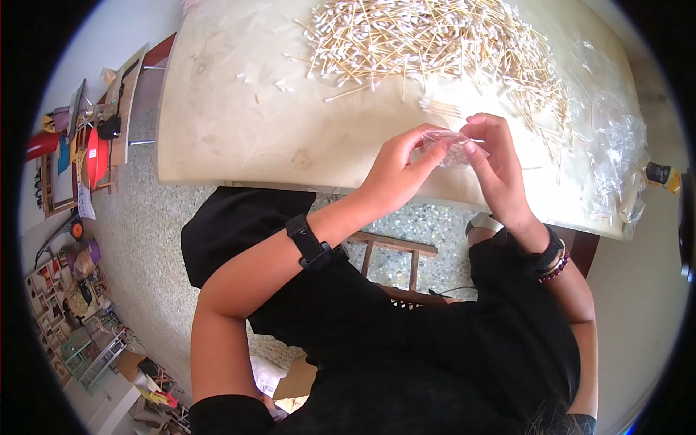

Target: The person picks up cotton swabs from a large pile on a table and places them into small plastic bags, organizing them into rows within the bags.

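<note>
Between my hands, over the table's near edge, is a small clear plastic bag [455, 157] with several cotton swabs inside, their white tips showing through the film. My left hand [405, 163] pinches the bag's left side between thumb and fingers. On its right side, my right hand [495, 157] grips the bag with the thumb in front and the fingers raised behind. A short white stick end pokes out beside the right thumb. Just beyond the hands lies a small row of cotton swabs [440, 107]. A large loose heap of cotton swabs [418, 41] spreads across the far part of the table.
Crumpled clear plastic bags [614, 147] lie along the right side of the cream-covered table [244, 136]. A yellow bottle with a dark label [662, 176] is beyond that edge. Below the table stands a wooden frame [394, 244]. Shelves [49, 310] and household items fill the left.
</note>
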Demonstrator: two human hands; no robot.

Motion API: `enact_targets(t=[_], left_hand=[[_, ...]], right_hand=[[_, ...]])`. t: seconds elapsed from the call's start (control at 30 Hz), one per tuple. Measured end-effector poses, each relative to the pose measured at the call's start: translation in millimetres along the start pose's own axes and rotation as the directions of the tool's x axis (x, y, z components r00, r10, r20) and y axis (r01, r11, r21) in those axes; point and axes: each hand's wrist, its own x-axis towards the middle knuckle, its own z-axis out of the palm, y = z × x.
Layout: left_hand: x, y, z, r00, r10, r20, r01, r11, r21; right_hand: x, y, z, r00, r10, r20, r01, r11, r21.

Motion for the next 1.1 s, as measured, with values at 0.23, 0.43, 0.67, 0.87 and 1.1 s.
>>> enact_targets(t=[0.23, 0.43, 0.67, 0.87, 1.1], left_hand=[[4, 2, -4, 0.991, -0.135, -0.02, 0.135, 0.99, 0.028], [3, -4, 0, 0.999, -0.021, -0.05, 0.019, 0.999, -0.049], [3, -6, -2, 0.992, 0.095, -0.087, -0.082, 0.987, 0.138], [8, -5, -5, 0.997, 0.067, -0.033, -0.06, 0.981, 0.185], [17, 11, -29, 0.961, -0.255, 0.102, 0.241, 0.961, 0.137]], right_hand=[[7, 21, 0, 0.996, 0.078, 0.031, -0.082, 0.986, 0.147], [11, 22, -1, 0.99, 0.106, 0.093, -0.128, 0.951, 0.281], [15, 20, -7, 0.98, 0.141, 0.144, -0.174, 0.952, 0.253], [16, 29, -15, 0.977, 0.114, 0.18, -0.158, 0.955, 0.252], [21, 23, -36, 0.966, 0.126, 0.228, -0.159, 0.978, 0.135]])
